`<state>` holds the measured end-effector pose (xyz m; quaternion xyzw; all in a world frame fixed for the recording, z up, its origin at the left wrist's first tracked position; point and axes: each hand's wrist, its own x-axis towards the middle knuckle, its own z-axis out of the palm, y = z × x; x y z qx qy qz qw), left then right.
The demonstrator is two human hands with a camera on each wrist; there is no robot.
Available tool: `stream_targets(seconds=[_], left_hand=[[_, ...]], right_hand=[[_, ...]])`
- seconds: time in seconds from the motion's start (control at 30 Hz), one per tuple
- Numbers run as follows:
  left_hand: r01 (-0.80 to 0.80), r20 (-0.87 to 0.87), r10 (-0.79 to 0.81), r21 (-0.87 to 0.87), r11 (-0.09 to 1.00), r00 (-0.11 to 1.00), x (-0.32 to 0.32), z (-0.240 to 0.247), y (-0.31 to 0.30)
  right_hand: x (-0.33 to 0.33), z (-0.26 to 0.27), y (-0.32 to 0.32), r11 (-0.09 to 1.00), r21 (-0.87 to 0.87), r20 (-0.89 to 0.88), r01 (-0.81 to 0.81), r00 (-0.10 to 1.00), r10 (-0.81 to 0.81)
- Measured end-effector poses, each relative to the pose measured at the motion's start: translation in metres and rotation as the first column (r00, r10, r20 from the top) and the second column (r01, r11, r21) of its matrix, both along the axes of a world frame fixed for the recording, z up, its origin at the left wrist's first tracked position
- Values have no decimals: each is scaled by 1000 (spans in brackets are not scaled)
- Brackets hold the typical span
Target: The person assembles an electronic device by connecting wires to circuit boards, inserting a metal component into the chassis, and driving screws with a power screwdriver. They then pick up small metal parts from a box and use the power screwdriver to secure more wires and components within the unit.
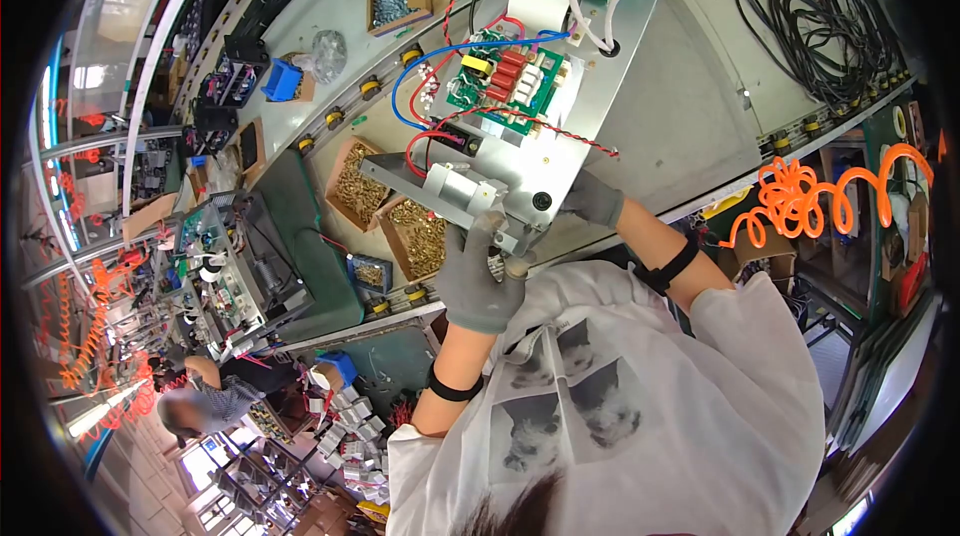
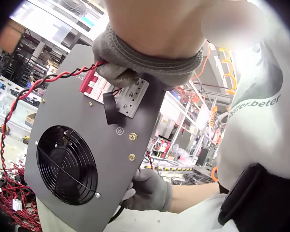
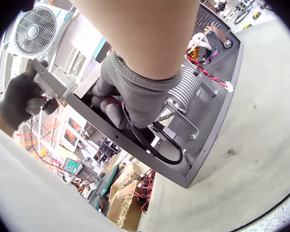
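Note:
A grey metal electrical housing [image 1: 545, 161] stands tilted on the bench, with a green circuit board [image 1: 510, 86] and a white cylinder [image 1: 450, 188] on it. Its dark panel [image 2: 106, 164] carries a round fan grille [image 2: 67, 164] and a red and white breaker [image 2: 94, 86]. My gloved left hand [image 1: 480, 276] grips the panel's upper edge by the breaker. Inside the housing, my gloved right hand [image 3: 128, 99] has its fingers curled at a looped black cable [image 3: 176, 152], close to a ribbed silver coil [image 3: 186, 89]; the fingertips are partly hidden.
Open boxes of brass fasteners [image 1: 415, 241] stand on the bench left of the housing. A coiled black cable [image 1: 840, 31] lies at the back right, and an orange air hose [image 1: 790, 201] hangs nearby. Another person [image 1: 205, 406] is at the far left.

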<state>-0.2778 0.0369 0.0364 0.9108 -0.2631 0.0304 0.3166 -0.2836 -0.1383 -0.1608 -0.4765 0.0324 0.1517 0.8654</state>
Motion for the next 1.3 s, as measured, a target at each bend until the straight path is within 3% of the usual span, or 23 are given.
stream_targets(seconds=[0.1, 0.2, 0.27, 0.4, 0.6, 0.67, 0.83, 0.93, 1.0, 1.07, 1.1, 1.17, 1.2, 1.27, 1.3], left_hand=[[7, 6, -7, 23, 1000, 1000, 1, -2, 2], [9, -31, -8, 39, 999, 999, 0, 1, 2], [1, -52, 2, 51, 999, 999, -1, 4, 0], [36, 2, -36, 6, 999, 999, 2, -2, 2], [40, -5, -40, -3, 999, 999, 3, -1, 0], [40, -4, -40, -2, 999, 999, 2, 1, 0], [44, 53, -44, 13, 999, 998, 2, -3, 2], [15, 0, -15, 19, 1000, 1000, 2, -1, -1], [42, 30, -42, -15, 999, 999, 4, -3, 0], [52, 44, -52, -1, 999, 998, 5, -5, 2], [56, 60, -56, 6, 998, 997, 5, -6, 3], [62, 64, -63, 26, 998, 996, 5, -4, 5], [74, 72, -77, 39, 996, 994, 6, -3, 4], [58, 54, -60, 34, 998, 997, 4, -2, 3], [46, 41, -47, 28, 999, 998, 3, -2, 1]], right_hand=[[-6, 19, 2, 986, 145, -158, 82, 986, -59], [-9, -6, 2, 964, 266, -224, -7, 972, 69], [-9, -13, 2, 894, 448, -257, -20, 955, 150], [9, 51, 0, 901, 434, -406, -3, 892, 199], [20, 84, 5, 816, 577, -179, -42, 968, 177], [20, 84, 9, 897, 435, -369, 73, 923, 104], [13, 6, 4, 839, 545, -351, 8, 910, 219], [14, -35, 15, 780, 625, -342, -17, 893, 294], [12, -41, 13, 755, 656, -335, -23, 887, 318], [10, -37, 6, 731, 656, -231, -187, 873, 430], [8, -28, 1, 728, 660, -231, -187, 871, 433], [5, -7, -6, 875, 429, -77, -223, 956, 282], [9, 2, -6, 874, 428, -77, -229, 955, 287], [13, 15, 1, 953, 294, -304, 76, 952, 18], [11, 4, 1, 953, 294, -308, 79, 951, 16]])
